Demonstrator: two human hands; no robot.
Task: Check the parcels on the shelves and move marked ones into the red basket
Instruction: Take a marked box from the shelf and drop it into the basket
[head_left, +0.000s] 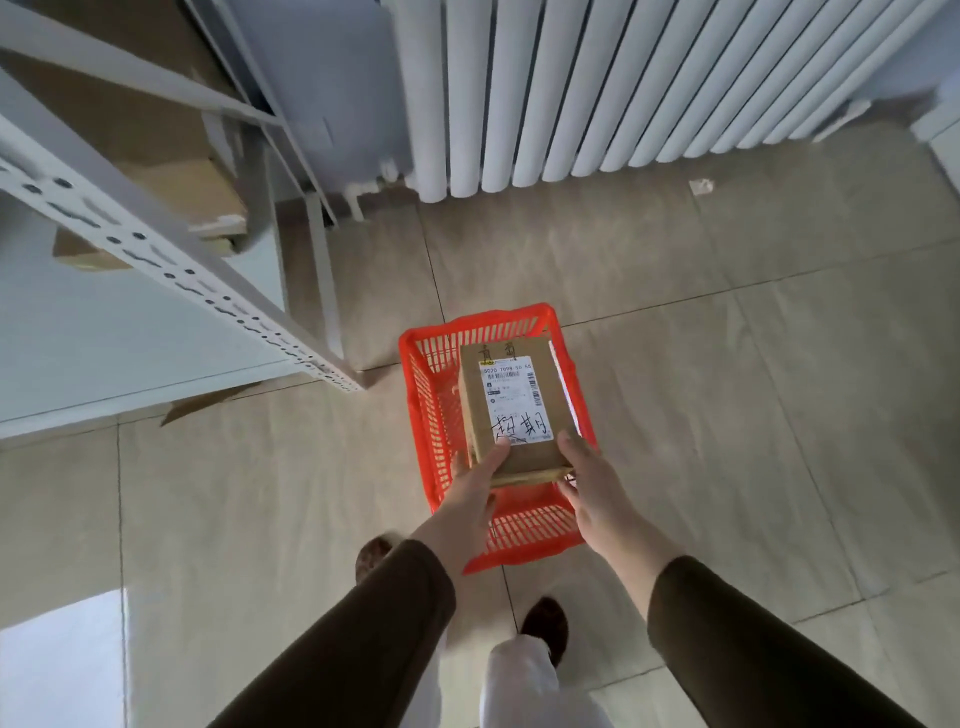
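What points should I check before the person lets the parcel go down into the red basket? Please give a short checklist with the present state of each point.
1. Parcel is a marked one: ok, handwritten characters show on its white label.
2. Grip: ok, left hand and right hand both hold the near end of the parcel.
3. Parcel is over the red basket: ok, it appears inside the rim outline.
4. Parcel already rests on the basket bottom: cannot tell.
5. Room in the basket: ok, no other parcel shows in the visible mesh.
6. Basket stands flat on the floor tiles: ok, beside the shelf post.
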